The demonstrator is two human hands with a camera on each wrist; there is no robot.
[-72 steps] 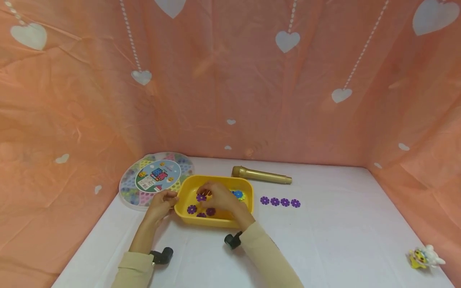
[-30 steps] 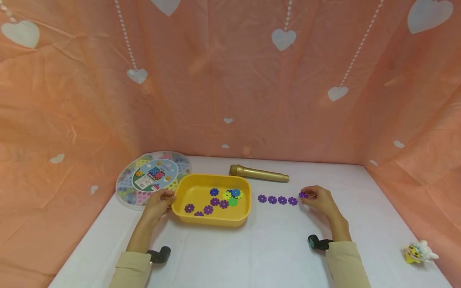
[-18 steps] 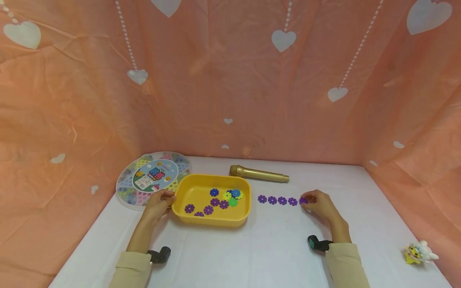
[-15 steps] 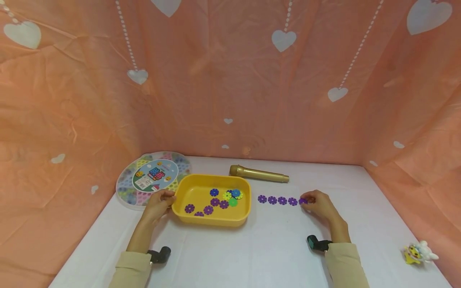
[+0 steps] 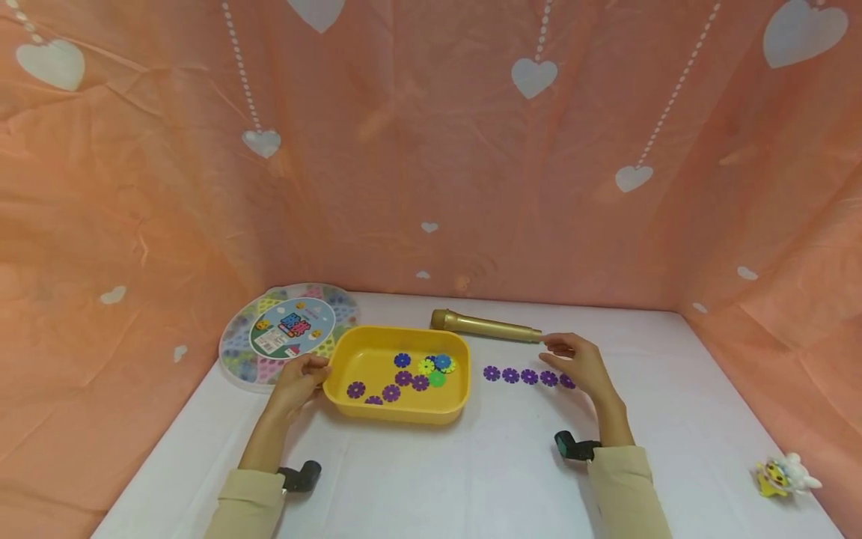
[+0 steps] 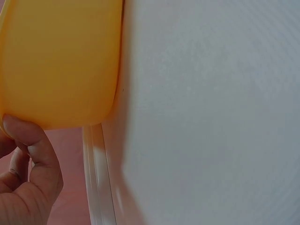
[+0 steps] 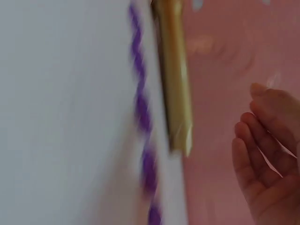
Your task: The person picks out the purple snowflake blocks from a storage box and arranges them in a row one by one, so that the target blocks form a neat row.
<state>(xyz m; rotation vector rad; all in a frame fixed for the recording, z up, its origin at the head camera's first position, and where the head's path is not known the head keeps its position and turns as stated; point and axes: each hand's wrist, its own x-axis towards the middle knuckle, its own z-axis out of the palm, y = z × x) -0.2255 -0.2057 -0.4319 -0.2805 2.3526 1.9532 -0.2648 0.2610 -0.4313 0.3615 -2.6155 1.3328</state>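
A: Near edge first?
B: Beige sleeves, a black wrist camera on each. Small yellow-and-white plush toy (image 5: 786,477) sits far right on the white table (image 5: 471,479).
A: Left hand?
B: Left hand (image 5: 296,380) grips the left rim of the yellow tray (image 5: 397,410), fingers curled on its edge. Smooth glossy plastic, rounded corners. The left wrist view shows a fingertip on the outer wall.
A: Tray contents?
B: Flat notched flower discs. Several purple discs in the tray (image 5: 390,391), plus blue, yellow and green ones clustered (image 5: 434,367) toward the right end.
A: Right hand?
B: Right hand (image 5: 574,362) holds nothing, fingers loosely extended, palm empty in the right wrist view. It hovers over the right end of the row of purple discs (image 5: 520,375), laid flat edge to edge just right of the tray.
A: Further back?
B: Gold microphone (image 5: 486,326), metallic cylinder, lying behind the row near the fingertips. Round clear box (image 5: 286,335), printed label, back left against the orange heart-print cloth (image 5: 431,150).
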